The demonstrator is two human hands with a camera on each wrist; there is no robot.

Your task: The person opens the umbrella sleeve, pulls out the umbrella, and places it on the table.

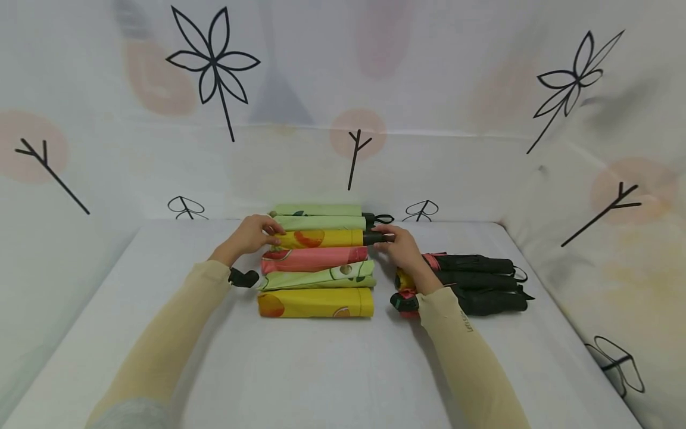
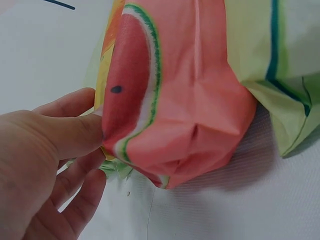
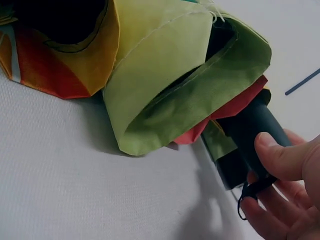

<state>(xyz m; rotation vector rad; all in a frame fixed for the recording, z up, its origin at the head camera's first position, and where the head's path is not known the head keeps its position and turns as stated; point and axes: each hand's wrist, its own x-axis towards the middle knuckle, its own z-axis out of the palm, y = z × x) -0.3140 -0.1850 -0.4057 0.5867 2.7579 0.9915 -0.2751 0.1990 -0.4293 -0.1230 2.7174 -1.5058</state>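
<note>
A yellow folding umbrella with an orange fruit print lies across the table, its black handle sticking out on the right. My left hand pinches its left end. In the left wrist view, that hand is partly behind a pink watermelon-print cover. With thumb and fingers my right hand holds the black handle, and a thin cord loop hangs by the fingertips. Just behind lie two pale green umbrellas, their dark handles also to the right.
In front lie the pink cover, a green cover and a yellow cover, in a row. The green cover's end gapes in the right wrist view. Several black folded umbrellas lie beside my right forearm. A patterned cloth wall stands behind.
</note>
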